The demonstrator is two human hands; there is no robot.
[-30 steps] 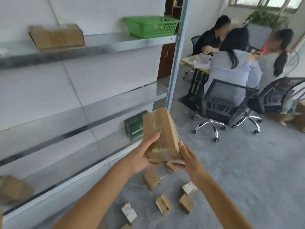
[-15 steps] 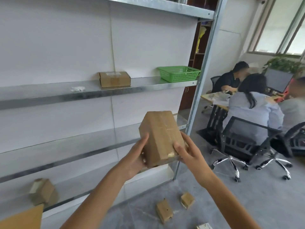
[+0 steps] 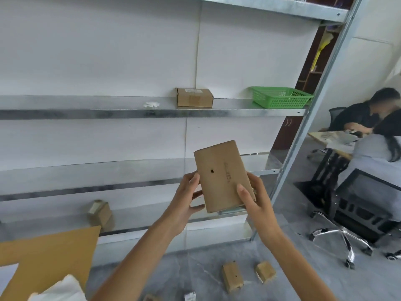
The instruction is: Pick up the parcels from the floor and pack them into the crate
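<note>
Both my hands hold a brown cardboard parcel upright at chest height in front of the metal shelving. My left hand grips its left edge with fingers curled behind it. On the right edge, my right hand has its thumb pressed on the front face. Two more brown parcels lie on the grey floor below, with bits of others at the bottom edge. A green plastic crate stands at the right end of the middle shelf.
A cardboard box and crumpled white paper sit on the middle shelf. A small parcel lies on the low shelf. A large cardboard flap fills the lower left. People sit on office chairs at a desk, right.
My view has swung up and left, bringing the shelf and green crate level with me. The parcel has turned in my hands, now showing a flat printed face, and my grip has shifted.
</note>
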